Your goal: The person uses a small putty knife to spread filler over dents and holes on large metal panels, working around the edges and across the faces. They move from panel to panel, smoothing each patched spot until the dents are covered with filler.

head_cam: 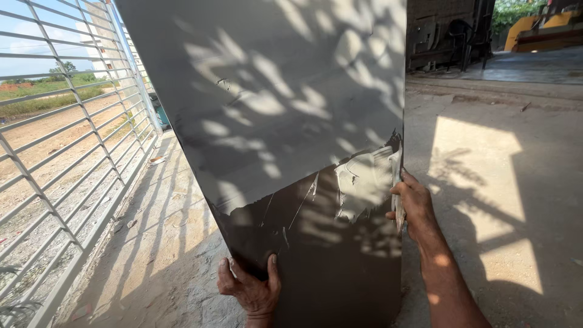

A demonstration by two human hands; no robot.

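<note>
Right hand (415, 205), clamped on a trowel (398, 194), should keep flat, even pressure spreading grey filler (364, 179) while the left hand (252, 287) grips the near edge of the board (285, 109).

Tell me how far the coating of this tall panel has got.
The light grey upper part of the tall flat panel already looks coated. The right hand holds a scraper blade at the panel's right edge, beside fresh smears; the left hand grips the bottom. The dark brown lower part remains bare.
</note>
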